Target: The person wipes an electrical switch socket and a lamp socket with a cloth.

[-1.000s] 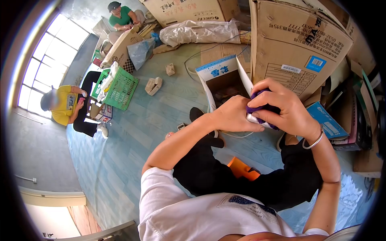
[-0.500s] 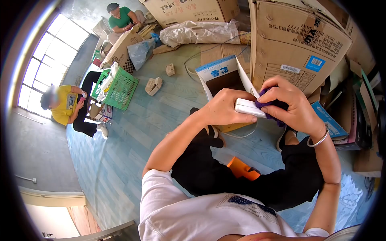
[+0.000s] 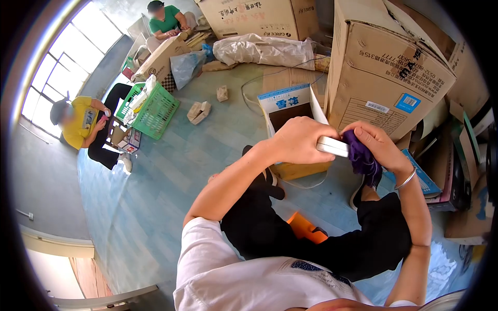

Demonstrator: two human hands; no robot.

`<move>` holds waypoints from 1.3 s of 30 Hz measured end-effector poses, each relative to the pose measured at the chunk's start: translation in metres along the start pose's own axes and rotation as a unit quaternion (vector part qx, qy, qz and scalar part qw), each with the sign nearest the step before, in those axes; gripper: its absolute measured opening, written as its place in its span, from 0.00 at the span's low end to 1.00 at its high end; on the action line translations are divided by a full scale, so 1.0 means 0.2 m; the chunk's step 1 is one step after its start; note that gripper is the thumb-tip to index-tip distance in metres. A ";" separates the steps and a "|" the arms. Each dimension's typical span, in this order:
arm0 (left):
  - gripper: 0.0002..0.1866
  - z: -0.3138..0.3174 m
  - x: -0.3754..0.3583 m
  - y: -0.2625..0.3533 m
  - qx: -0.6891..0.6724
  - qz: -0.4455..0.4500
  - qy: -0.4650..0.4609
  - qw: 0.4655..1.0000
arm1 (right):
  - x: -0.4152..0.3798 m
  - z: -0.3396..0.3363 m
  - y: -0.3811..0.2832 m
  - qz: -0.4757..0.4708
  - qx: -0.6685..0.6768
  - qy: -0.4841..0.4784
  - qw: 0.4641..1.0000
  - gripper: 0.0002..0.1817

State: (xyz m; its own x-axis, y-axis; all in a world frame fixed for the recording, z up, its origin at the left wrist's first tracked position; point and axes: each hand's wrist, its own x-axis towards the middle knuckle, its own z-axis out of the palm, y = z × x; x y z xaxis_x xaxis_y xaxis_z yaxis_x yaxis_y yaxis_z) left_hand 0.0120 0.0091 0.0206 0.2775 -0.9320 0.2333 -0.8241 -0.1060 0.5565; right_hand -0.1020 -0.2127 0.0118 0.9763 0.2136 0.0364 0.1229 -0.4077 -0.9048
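My left hand [image 3: 301,139] is closed around a small white flat block with rounded edges [image 3: 333,146], and one end sticks out from the fingers. My right hand [image 3: 374,142] grips a crumpled purple cloth [image 3: 361,155], which hangs down and lies against the block's exposed end. Below and behind my hands stands an open box with white and blue printed sides [image 3: 267,109], its inside dark. An orange object [image 3: 303,226] is on the floor between my legs.
Large cardboard cartons [image 3: 363,78] rise behind my hands. Flattened boxes [image 3: 423,173] lean at the right. Across the floor sit a green basket [image 3: 155,115], two small cardboard-coloured bundles [image 3: 198,112], a person in yellow [image 3: 83,122] and a person in green [image 3: 165,22].
Both hands have come slightly lower. The purple cloth, bunched in my right hand before, now hangs loosely down. The right hand's fingers have turned over the cloth.
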 end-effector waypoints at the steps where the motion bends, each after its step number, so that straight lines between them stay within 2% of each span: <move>1: 0.17 -0.03 0.03 0.01 0.023 -0.014 0.019 0.999 | 0.01 0.00 0.06 0.059 0.110 0.048 0.991 0.17; 2: 0.18 -0.07 0.07 0.03 0.045 -0.012 0.037 0.998 | 0.02 0.00 0.11 0.117 0.216 0.095 0.965 0.19; 4: 0.20 -0.18 0.19 0.06 0.047 -0.026 0.054 0.997 | 0.05 0.00 0.16 0.153 0.296 0.120 0.935 0.21; 7: 0.22 -0.32 0.41 0.11 0.067 0.069 0.124 0.988 | 0.05 0.03 0.22 0.162 0.255 0.175 0.937 0.20; 9: 0.22 -0.39 0.51 0.23 0.052 0.112 0.154 0.980 | 0.06 0.04 0.21 0.177 0.251 0.112 0.945 0.18; 11: 0.22 -0.42 0.58 0.33 0.023 0.128 0.162 0.978 | 0.07 0.07 0.20 0.184 0.239 0.103 0.948 0.18; 13: 0.21 -0.41 0.61 0.41 0.022 0.146 0.239 0.960 | 0.09 0.09 0.19 0.188 0.228 0.093 0.951 0.18; 14: 0.21 -0.38 0.62 0.40 0.018 0.144 0.241 0.959 | 0.08 0.11 0.19 0.191 0.224 0.093 0.951 0.18; 16: 0.20 -0.35 0.61 0.37 -0.061 0.192 0.342 0.918 | 0.10 0.12 0.18 0.197 0.216 0.094 0.952 0.19; 20: 0.20 -0.40 0.58 0.19 0.007 0.179 0.351 0.919 | 0.10 0.14 0.16 0.202 0.165 0.044 0.964 0.18; 22: 0.21 -0.45 0.59 0.05 0.005 0.059 0.377 0.924 | 0.12 0.14 0.12 0.193 0.148 0.038 0.969 0.17; 24: 0.23 -0.48 0.56 -0.11 -0.150 0.011 0.419 0.896 | 0.14 0.15 0.07 0.177 0.076 0.018 0.981 0.16; 26: 0.23 -0.45 0.58 -0.29 -0.187 -0.039 0.493 0.849 | 0.15 0.16 0.06 0.172 0.059 0.019 0.983 0.16; 28: 0.24 -0.42 0.59 -0.45 -0.143 -0.158 0.508 0.835 | 0.16 0.16 0.05 0.170 0.039 0.023 0.984 0.15; 30: 0.20 -0.36 0.61 -0.68 -0.236 -0.149 0.495 0.823 | 0.16 0.16 0.05 0.137 -0.044 -0.008 0.990 0.15; 31: 0.20 -0.33 0.58 -0.73 -0.264 -0.158 0.485 0.818 | 0.16 0.15 0.05 0.137 -0.044 -0.006 0.990 0.15; 34: 0.20 -0.25 0.47 -0.88 -0.282 -0.248 0.474 0.797 | 0.14 0.14 0.05 0.133 -0.037 -0.046 0.989 0.15; 35: 0.20 -0.22 0.45 -0.95 -0.286 -0.289 0.471 0.783 | 0.13 0.13 0.06 0.147 -0.037 -0.081 0.985 0.15; 36: 0.20 -0.18 0.41 -1.02 -0.346 -0.271 0.488 0.754 | 0.12 0.12 0.07 0.161 -0.036 -0.116 0.980 0.14; 39: 0.18 -0.14 0.31 -1.16 -0.375 -0.391 0.474 0.694 | 0.09 0.11 0.09 0.157 -0.042 -0.142 0.976 0.16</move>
State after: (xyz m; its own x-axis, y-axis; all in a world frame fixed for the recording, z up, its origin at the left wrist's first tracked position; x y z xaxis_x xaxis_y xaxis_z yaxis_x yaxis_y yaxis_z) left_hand 0.2341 -0.0141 -0.0726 0.9883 -0.0050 -0.1526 0.1525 0.0907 0.9841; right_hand -0.0858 -0.1970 -0.0124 0.8805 0.2991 -0.3677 -0.1496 -0.5608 -0.8143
